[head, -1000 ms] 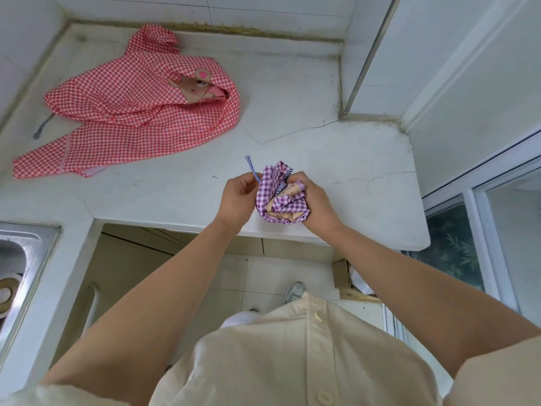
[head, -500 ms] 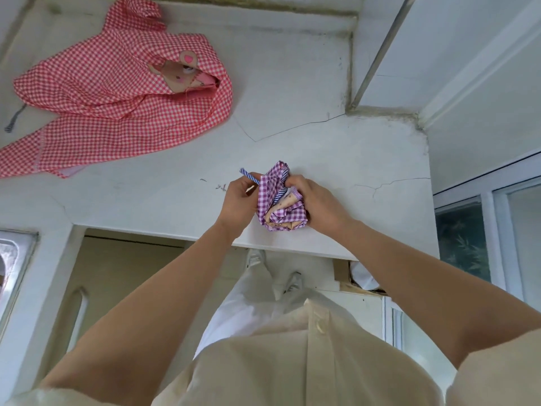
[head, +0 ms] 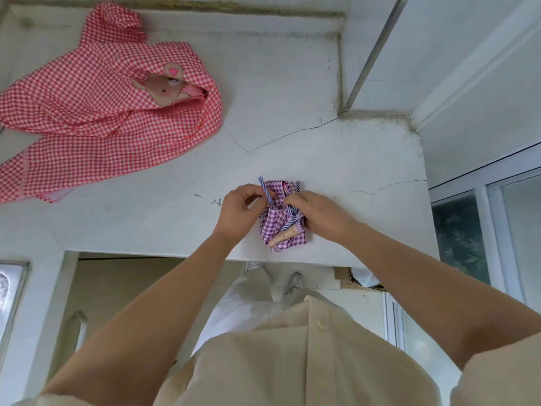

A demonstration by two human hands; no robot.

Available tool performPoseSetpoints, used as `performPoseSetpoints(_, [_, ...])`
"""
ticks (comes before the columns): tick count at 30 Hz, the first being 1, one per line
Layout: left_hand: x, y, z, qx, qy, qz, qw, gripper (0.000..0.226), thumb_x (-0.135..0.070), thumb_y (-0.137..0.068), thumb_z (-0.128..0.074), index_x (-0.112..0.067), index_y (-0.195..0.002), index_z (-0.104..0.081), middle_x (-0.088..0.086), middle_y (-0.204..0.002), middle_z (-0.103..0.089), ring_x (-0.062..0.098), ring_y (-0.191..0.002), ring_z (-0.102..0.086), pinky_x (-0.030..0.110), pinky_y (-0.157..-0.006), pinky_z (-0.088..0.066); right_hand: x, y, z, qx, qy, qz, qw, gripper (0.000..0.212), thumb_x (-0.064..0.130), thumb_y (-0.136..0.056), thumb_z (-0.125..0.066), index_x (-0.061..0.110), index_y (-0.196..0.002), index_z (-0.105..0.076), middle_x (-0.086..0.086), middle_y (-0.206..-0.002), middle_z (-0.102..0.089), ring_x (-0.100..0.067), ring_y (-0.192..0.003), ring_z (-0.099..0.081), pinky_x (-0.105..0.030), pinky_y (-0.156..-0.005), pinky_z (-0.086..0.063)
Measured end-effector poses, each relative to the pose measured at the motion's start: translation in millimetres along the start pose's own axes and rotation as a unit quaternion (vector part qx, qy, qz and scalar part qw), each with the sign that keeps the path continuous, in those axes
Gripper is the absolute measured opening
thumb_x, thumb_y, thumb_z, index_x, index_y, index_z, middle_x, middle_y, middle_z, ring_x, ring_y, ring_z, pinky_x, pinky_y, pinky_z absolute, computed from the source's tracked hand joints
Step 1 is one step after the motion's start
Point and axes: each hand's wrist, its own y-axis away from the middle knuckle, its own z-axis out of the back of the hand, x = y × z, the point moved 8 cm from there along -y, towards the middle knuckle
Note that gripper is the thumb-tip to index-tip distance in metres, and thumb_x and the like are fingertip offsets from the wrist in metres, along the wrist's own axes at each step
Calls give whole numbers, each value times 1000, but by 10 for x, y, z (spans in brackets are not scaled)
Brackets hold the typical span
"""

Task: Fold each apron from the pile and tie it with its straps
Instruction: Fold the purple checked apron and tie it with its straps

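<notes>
Purple-checked apron (head: 282, 230), a tight bundle, now lies flatter on the counter (head: 351, 159) at frame centre. Left hand (head: 238, 210) pinches its striped strap (head: 266, 191); right hand (head: 320, 215) curls its fingers onto the bundle.

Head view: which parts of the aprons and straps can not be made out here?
- Head view: whether the thin blue-striped strap is knotted round the folded purple-checked cloth apron; the left hand and right hand cover that spot.
- Head view: the left end of the spread red-checked cloth apron; the frame edge cuts it off.
</notes>
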Motion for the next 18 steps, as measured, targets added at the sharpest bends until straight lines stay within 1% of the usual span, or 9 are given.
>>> performPoseSetpoints(2, [-36, 70, 62, -22, -40, -35, 998, 29, -5, -88, -50, -20, -94, -73, 1, -103, -69, 16, -103, -63, 35, -93, -50, -41, -2, -36, -7, 11, -3, 1000, 53, -14, -73, -56, 7, -121, -58, -17, -95, -59, -33, -78, -56, -37, -64, -46])
performPoseSetpoints(4, [-66, 146, 105, -37, -70, -49, 996, 30, -20, -83, -46, -34, -93, -71, -3, -104, -66, 13, -105, -60, 27, -93, -46, -88, 3, -68, -11, 9, -8, 1000, 53, -15, -74, -56, 7, -122, -58, -18, -98, -60, -33, -81, -56, -35, -67, -44])
performPoseSetpoints(5, [-72, 181, 102, -36, -77, -49, 995, 29, -24, -83, -46, -36, -93, -70, -3, -104, -65, 12, -103, -59, 24, -90, -46, -102, 10, -83, -5, 0, -11, 1000, 52, -15, -76, -55, 7, -123, -58, -18, -100, -60, -32, -83, -56, -33, -69, -42])
performPoseSetpoints(8, [-98, 215, 6, -11, -109, -63, 992, 29, -13, -84, -52, -25, -99, -74, 2, -98, -63, 11, -89, -58, 20, -80, -47, -112, 48, -38, 10, -64, -31, 997, 48, -8, -85, -48, 8, -129, -56, -12, -110, -55, -18, -94, -46, -26, -77, -29])
performPoseSetpoints(9, [-115, 212, -29, -8, -123, -71, 990, 28, -7, -85, -54, -20, -101, -74, 4, -97, -64, 10, -84, -58, 19, -78, -47, -121, 67, -35, 28, -97, -52, 994, 45, -2, -89, -44, 10, -131, -54, -8, -113, -53, -14, -97, -42, -25, -78, -28])
performPoseSetpoints(11, [-138, 192, -73, -17, -151, -73, 986, 29, 2, -86, -58, -13, -105, -74, 6, -98, -66, 8, -80, -57, 16, -76, -47, -117, 74, 2, 37, -172, -93, 980, 37, 11, -96, -37, 12, -128, -56, -3, -113, -53, -12, -100, -44, -28, -81, -32])
performPoseSetpoints(13, [-130, 176, -70, -52, -176, -64, 981, 29, 3, -84, -61, -12, -107, -72, 6, -99, -66, 7, -80, -56, 16, -78, -47, -84, 68, 42, 9, -233, -106, 967, 26, 20, -103, -36, 11, -105, -61, -3, -97, -57, -14, -89, -49, -34, -79, -38])
performPoseSetpoints(15, [-107, 175, -34, -95, -209, -43, 972, 25, -3, -83, -66, -12, -106, -71, 4, -99, -63, 9, -79, -55, 23, -78, -48, -68, 60, 55, -9, -256, -114, 960, 27, 30, -105, -42, 13, -86, -54, -2, -79, -51, -13, -74, -45, -35, -71, -37])
performPoseSetpoints(18, [-59, 168, -28, -111, -249, -9, 962, 10, -11, -86, -68, -13, -94, -73, 4, -98, -63, 13, -81, -55, 25, -76, -44, -122, 66, 27, -10, -253, -148, 956, 21, 36, -100, -52, 18, -92, -60, 2, -81, -54, -11, -71, -47, -32, -67, -38])
